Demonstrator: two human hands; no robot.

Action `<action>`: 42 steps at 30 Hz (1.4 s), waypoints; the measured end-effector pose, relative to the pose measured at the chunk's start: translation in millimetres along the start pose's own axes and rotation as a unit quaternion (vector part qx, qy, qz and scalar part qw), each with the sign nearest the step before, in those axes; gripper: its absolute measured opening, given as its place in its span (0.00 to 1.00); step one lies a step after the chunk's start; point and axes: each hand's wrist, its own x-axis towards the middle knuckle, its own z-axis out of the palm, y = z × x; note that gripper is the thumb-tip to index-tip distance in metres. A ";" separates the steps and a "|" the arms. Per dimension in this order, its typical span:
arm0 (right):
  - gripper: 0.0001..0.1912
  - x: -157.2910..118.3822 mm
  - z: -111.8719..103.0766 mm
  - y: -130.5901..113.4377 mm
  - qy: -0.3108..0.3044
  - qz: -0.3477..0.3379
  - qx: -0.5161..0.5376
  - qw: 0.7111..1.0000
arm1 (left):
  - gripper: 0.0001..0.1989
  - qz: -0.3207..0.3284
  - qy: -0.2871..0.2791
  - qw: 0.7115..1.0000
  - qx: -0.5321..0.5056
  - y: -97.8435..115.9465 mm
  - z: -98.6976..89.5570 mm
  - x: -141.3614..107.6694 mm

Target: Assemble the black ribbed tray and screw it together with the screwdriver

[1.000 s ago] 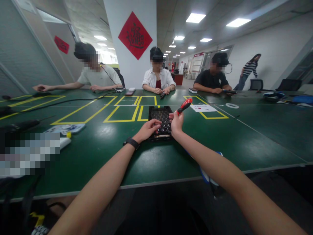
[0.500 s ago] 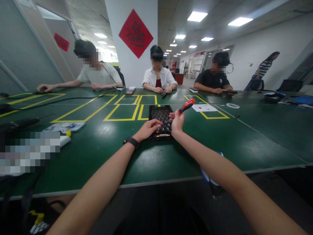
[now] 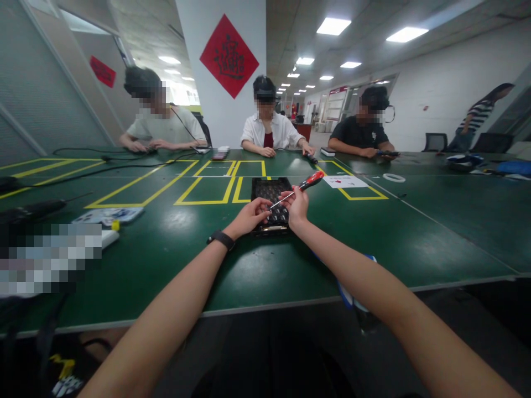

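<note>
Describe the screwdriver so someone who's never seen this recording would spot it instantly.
On the big green table, find the black case between the wearer's hands. Above it, the right hand holds the screwdriver, its shaft slanting toward the left hand. Its red-and-black handle stands out against the mostly black case.

Left grip (image 3: pixel 248 216) near right grip (image 3: pixel 298 208), both curled.
</note>
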 end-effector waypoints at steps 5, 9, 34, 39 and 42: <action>0.07 -3.6 3.1 -2.2 -0.025 0.010 0.007 1.000 | 0.17 -0.004 -0.010 1.000 0.001 3.5 -0.4 -0.7; 0.08 -5.2 2.3 -3.7 -0.022 0.004 0.008 1.000 | 0.16 -0.002 -0.011 1.000 -0.006 2.0 -0.2 -0.7; 0.10 -5.2 1.4 -4.1 0.015 -0.042 -0.001 0.999 | 0.16 0.004 -0.003 0.999 -0.034 -2.3 0.9 1.5; 0.09 -3.7 0.0 -3.0 0.023 -0.054 0.007 0.998 | 0.16 0.005 -0.006 0.999 -0.035 -4.8 0.8 1.8; 0.08 -1.2 -0.8 -1.1 0.032 -0.041 0.012 0.999 | 0.16 0.001 -0.005 0.999 -0.039 -6.2 0.2 1.7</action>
